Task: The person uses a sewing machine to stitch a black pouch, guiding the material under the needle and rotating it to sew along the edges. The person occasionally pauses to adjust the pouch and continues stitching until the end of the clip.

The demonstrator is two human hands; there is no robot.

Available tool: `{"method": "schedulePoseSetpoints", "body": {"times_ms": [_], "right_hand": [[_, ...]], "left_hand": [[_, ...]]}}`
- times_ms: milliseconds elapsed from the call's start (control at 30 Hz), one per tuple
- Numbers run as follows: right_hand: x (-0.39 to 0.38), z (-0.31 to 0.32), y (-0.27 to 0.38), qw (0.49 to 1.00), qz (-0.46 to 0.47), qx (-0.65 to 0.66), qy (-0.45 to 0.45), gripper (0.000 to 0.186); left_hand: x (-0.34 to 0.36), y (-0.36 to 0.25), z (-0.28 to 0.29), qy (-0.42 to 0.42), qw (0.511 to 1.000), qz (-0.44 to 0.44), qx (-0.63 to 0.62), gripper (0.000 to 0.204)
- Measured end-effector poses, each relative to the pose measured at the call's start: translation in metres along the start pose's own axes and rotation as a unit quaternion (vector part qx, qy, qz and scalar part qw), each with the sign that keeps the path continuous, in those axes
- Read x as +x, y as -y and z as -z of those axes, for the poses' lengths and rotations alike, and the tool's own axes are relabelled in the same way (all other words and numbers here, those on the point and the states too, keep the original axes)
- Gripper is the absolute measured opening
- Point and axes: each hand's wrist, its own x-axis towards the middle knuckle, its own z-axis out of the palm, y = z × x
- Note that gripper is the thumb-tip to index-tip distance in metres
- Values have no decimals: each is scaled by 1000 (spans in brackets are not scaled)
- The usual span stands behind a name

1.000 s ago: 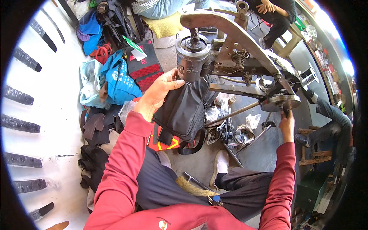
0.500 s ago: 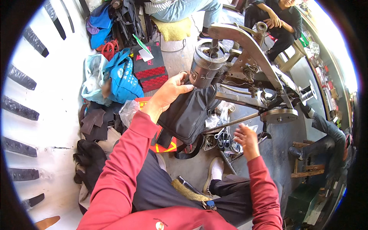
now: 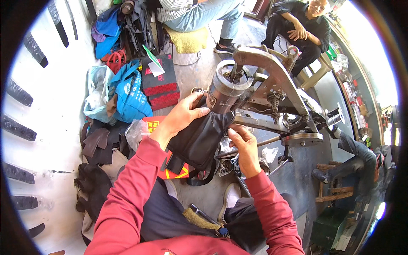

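My left hand [image 3: 182, 119] grips the upper part of a black bag [image 3: 195, 142] just under the metal cylinder head [image 3: 227, 85] of a hand-cranked sewing machine [image 3: 267, 63]. The bag hangs below the head, with a strap dangling beneath it. My right hand [image 3: 243, 144] is at the bag's right edge, fingers loosely bent and apart; whether they touch it is unclear. To the right are the machine's round handwheel [image 3: 301, 139] and a spool [image 3: 335, 120] of thread.
Bags [image 3: 129, 97], dark boxes [image 3: 159, 80] and scraps [image 3: 97, 144] lie on the left beside a white board [image 3: 51, 110]. One seated person [image 3: 191, 17] is at the top, another [image 3: 301, 29] at upper right. A trousered leg [image 3: 352, 161] rests near a wooden stool [image 3: 333, 195] on the right.
My right hand has left the handwheel and moved leftward to the bag's right edge. My left hand still holds the bag. The view has shifted, so the machine appears lower.
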Motion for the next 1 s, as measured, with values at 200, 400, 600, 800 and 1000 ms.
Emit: {"method": "schedulePoseSetpoints", "body": {"times_ms": [200,400,600,800,1000], "right_hand": [[0,-10,-6,992,79,-88,-34,14],[-5,-16,4,997,-42,53,25,17],[9,-24,15,991,-127,20,41,23],[13,-36,17,980,-174,97,27,20],[19,-41,20,968,-212,127,37,13]], "left_hand": [[4,9,3,4,1000,-13,-1,52],[0,7,8,-30,995,-41,84,47],[-19,-7,11,-68,994,-21,84,34],[-46,-28,6,-124,975,-50,175,14],[-66,-38,-12,-138,927,-131,324,19]]}}
